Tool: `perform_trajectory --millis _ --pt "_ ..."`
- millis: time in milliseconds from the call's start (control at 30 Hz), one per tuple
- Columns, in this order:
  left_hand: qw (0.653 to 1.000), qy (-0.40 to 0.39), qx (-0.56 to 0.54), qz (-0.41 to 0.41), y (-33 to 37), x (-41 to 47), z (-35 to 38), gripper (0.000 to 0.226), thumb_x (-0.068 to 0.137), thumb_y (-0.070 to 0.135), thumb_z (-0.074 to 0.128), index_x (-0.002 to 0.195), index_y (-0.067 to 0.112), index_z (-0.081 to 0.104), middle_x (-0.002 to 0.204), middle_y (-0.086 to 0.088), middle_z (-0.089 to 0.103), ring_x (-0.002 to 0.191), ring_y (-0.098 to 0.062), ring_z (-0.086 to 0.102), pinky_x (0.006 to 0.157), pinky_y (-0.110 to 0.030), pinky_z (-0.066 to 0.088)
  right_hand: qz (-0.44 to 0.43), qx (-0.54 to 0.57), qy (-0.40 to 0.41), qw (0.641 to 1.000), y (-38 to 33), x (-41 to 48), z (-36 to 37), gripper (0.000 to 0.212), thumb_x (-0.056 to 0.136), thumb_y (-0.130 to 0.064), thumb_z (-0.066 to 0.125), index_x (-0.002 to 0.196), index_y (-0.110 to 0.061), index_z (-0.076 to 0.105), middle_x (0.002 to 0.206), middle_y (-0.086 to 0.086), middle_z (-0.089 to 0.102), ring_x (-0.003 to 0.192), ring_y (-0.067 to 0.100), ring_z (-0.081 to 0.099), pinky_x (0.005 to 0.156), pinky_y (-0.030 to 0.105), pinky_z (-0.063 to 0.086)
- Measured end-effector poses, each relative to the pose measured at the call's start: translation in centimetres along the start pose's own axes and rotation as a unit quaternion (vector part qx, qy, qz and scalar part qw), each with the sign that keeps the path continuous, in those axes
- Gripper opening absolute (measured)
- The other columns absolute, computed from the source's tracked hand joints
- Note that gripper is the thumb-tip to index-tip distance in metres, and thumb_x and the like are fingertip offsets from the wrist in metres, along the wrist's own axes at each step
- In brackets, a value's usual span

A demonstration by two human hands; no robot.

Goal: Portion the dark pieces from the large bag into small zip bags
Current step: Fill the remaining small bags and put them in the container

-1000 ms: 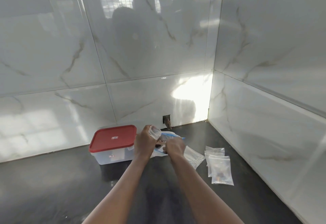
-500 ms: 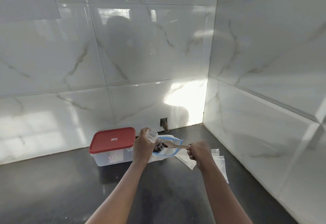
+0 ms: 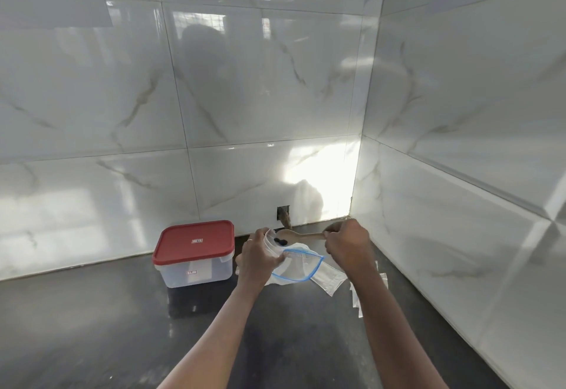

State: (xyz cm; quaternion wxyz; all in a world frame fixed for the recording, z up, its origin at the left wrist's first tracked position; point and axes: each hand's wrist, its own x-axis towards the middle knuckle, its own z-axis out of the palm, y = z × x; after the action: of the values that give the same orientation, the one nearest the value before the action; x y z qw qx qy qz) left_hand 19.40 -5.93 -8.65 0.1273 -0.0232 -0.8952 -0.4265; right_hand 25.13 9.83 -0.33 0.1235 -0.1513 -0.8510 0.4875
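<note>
Forearms ran up from the lower edge over a dark counter (image 3: pixel 122 327). Nearer than the right fingers, beside that wrist, flat small bags (image 3: pixel 355 295) lay on the counter, partly hidden by the arm; another clear bag (image 3: pixel 329 280) lay just below and left of the right knuckles. Between the two sets of fingers and a little beneath them sat the large bag (image 3: pixel 301 267), its blue-edged mouth gaping; I could not tell what it held.

The left hand (image 3: pixel 258 258) had its fingers curled round a small zip bag (image 3: pixel 273 247), holding it upright with the mouth above the fingertips. The right hand (image 3: pixel 347 244) had its fingers bunched together, pinching the end of a wooden spoon (image 3: pixel 301 235). The handle ran leftward from those fingers, and the bowl met the small bag's mouth just above the left fingertips. A few dark pieces (image 3: pixel 280 241) showed right there, at the bowl's lower edge and the bag's opening; whether they lay on the spoon or already inside the bag could not be told.

Left of the left knuckles, just apart from them, stood a clear container (image 3: pixel 196 272) with a red lid (image 3: pixel 194 243). Beyond the fingertips, a small dark hole (image 3: pixel 283 215) broke the tiled wall at counter level.
</note>
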Motion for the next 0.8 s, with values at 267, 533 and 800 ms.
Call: perform_trajectory --millis 267,533,800 --pt "1.000 0.000 0.017 -0.015 0.3 0.5 0.3 0.064 0.074 0.028 0.077 0.129 0.019 0.046 0.123 0.001 0.056 0.120 -0.020 0.047 0.090 -0.031 0.035 -0.233 -0.166 0.007 0.958 -0.6 -0.5 2.1 0.031 0.080 0.013 0.047 0.094 0.000 0.072 0.083 0.019 0.067 0.073 0.028 0.050 0.063 0.024 0.035" --pt "1.000 0.013 -0.017 -0.009 0.5 1.9 0.1 0.057 0.075 0.019 0.076 0.125 0.012 0.049 0.109 0.002 0.056 0.105 -0.020 0.054 0.077 -0.020 0.032 -0.209 -0.188 -0.006 0.960 -2.1 -0.1 0.8 0.022 0.073 0.011 0.043 0.078 -0.001 0.061 0.066 0.008 0.050 0.068 0.029 0.043 0.050 0.023 0.026" --pt "0.997 0.056 -0.023 -0.044 -0.3 2.5 -0.1 0.041 0.075 0.021 0.072 0.112 0.018 0.056 0.093 0.008 0.063 0.096 -0.023 0.061 0.079 -0.029 0.041 -0.069 -0.228 -0.016 0.971 -1.1 1.8 0.5 0.029 0.085 -0.001 0.046 0.107 -0.003 0.065 0.106 0.015 0.064 0.089 0.027 0.061 0.065 0.024 0.042"
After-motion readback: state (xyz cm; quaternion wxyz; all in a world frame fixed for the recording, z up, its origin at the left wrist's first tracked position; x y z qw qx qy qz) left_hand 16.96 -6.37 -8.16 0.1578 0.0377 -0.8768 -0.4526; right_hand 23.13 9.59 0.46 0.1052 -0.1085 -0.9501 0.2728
